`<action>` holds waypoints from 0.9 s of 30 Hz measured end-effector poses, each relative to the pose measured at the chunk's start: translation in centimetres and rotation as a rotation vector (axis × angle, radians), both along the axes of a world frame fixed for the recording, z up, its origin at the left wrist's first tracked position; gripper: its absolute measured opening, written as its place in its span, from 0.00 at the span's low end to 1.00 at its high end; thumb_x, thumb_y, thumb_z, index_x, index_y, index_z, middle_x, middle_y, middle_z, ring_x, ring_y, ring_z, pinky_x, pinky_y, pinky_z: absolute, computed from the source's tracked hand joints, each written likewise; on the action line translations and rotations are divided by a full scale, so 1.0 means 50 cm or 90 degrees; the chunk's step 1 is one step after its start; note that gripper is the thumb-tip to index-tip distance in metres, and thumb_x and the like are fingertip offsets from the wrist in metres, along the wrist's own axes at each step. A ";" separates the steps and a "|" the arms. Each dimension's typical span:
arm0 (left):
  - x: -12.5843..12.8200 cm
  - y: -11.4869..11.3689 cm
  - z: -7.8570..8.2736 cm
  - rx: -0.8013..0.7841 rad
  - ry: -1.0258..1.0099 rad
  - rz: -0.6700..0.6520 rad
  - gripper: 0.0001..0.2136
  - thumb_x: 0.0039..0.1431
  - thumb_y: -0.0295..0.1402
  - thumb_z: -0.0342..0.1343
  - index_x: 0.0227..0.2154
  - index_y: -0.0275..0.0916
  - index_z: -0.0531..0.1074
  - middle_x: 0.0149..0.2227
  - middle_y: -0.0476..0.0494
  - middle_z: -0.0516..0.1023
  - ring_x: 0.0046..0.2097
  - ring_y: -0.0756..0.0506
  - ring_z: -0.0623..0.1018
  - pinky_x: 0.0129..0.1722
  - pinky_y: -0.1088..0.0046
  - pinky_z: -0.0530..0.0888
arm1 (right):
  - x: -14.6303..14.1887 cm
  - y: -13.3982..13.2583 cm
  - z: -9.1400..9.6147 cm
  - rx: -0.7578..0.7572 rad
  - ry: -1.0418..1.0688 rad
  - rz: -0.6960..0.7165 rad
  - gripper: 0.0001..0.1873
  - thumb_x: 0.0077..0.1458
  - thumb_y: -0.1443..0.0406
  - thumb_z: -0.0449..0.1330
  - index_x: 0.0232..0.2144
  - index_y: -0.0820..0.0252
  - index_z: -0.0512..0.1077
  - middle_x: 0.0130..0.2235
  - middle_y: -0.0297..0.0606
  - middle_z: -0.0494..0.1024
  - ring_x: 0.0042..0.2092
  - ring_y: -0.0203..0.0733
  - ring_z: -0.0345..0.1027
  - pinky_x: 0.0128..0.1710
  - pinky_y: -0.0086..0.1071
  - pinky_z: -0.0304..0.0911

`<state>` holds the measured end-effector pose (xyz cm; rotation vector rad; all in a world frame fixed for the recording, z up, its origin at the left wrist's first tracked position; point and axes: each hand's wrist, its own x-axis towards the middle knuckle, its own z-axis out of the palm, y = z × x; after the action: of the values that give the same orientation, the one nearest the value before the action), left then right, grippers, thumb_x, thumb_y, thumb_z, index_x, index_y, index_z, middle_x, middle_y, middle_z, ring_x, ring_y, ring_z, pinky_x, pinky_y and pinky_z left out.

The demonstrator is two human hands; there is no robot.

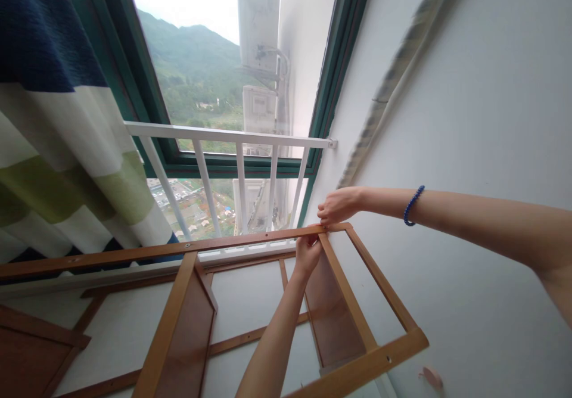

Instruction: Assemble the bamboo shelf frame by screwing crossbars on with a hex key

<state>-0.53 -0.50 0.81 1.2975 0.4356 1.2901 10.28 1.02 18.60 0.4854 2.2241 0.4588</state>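
A wooden shelf frame [179, 249] stands below a window, its top rail running left to right. My left hand [307, 254] reaches up from below and grips the rail where a cross slat [346, 294] meets it. My right hand [338, 205] comes in from the right, fingers pinched down on the same joint near the frame's far corner. A blue bead bracelet [413, 205] sits on my right wrist. What the right fingers pinch, if anything, is too small to see.
A white railing [232, 137] crosses the green-framed window [147, 88] behind the frame. A striped blue, white and green curtain [58, 118] hangs at the left. A white wall [469, 118] runs along the right. A small pink object [432, 376] lies near the bottom right.
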 end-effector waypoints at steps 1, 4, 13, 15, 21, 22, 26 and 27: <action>0.001 0.001 -0.001 0.000 -0.001 -0.002 0.09 0.57 0.35 0.54 0.36 0.33 0.70 0.34 0.47 0.74 0.35 0.48 0.75 0.35 0.67 0.73 | -0.003 0.000 0.001 -0.002 -0.009 0.000 0.12 0.58 0.62 0.54 0.42 0.63 0.67 0.42 0.38 0.71 0.39 0.37 0.67 0.37 0.36 0.67; 0.002 0.001 -0.004 -0.001 -0.003 -0.007 0.09 0.57 0.35 0.54 0.35 0.33 0.69 0.33 0.47 0.73 0.34 0.49 0.74 0.35 0.68 0.73 | -0.005 -0.002 0.001 0.000 -0.022 -0.004 0.12 0.58 0.62 0.54 0.42 0.63 0.67 0.42 0.38 0.71 0.39 0.37 0.67 0.37 0.36 0.67; -0.003 -0.002 0.001 -0.002 -0.001 -0.015 0.09 0.56 0.33 0.55 0.37 0.33 0.69 0.32 0.48 0.73 0.33 0.49 0.74 0.35 0.68 0.73 | -0.004 0.011 -0.001 -0.018 -0.004 0.030 0.12 0.58 0.62 0.54 0.42 0.62 0.67 0.43 0.39 0.70 0.40 0.38 0.67 0.38 0.37 0.66; -0.003 -0.002 -0.001 -0.004 -0.004 -0.014 0.08 0.55 0.33 0.55 0.36 0.33 0.70 0.31 0.48 0.73 0.33 0.49 0.74 0.35 0.68 0.73 | -0.004 0.013 0.001 -0.016 0.007 0.035 0.12 0.58 0.62 0.54 0.42 0.62 0.67 0.43 0.38 0.70 0.40 0.38 0.67 0.38 0.37 0.66; -0.002 -0.005 -0.004 -0.020 -0.023 -0.014 0.09 0.55 0.32 0.56 0.38 0.34 0.70 0.35 0.46 0.74 0.37 0.48 0.75 0.39 0.65 0.73 | 0.013 -0.003 0.041 0.070 0.063 -0.003 0.10 0.58 0.63 0.54 0.41 0.63 0.67 0.40 0.37 0.70 0.37 0.35 0.67 0.34 0.33 0.67; -0.002 -0.006 -0.003 -0.024 -0.025 -0.016 0.10 0.55 0.32 0.56 0.38 0.34 0.70 0.36 0.45 0.74 0.38 0.47 0.75 0.39 0.64 0.73 | 0.013 -0.008 0.046 0.081 0.074 -0.011 0.10 0.58 0.63 0.54 0.40 0.63 0.67 0.40 0.37 0.71 0.36 0.35 0.67 0.33 0.32 0.67; -0.001 -0.006 -0.003 -0.038 -0.036 -0.033 0.09 0.55 0.32 0.56 0.39 0.34 0.69 0.37 0.45 0.74 0.39 0.47 0.75 0.40 0.64 0.73 | -0.012 -0.026 0.055 0.123 0.147 -0.055 0.07 0.57 0.64 0.55 0.36 0.64 0.67 0.36 0.35 0.70 0.33 0.33 0.66 0.29 0.29 0.65; 0.000 -0.005 -0.003 -0.042 -0.038 -0.039 0.10 0.55 0.32 0.56 0.39 0.34 0.69 0.38 0.45 0.74 0.39 0.47 0.75 0.40 0.63 0.73 | -0.026 -0.028 0.058 0.142 0.176 -0.073 0.07 0.57 0.65 0.55 0.35 0.64 0.67 0.35 0.34 0.70 0.32 0.32 0.65 0.28 0.28 0.64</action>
<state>-0.54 -0.76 0.66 1.2047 0.3904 1.2499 8.99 -0.40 21.49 0.8336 2.4031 0.6130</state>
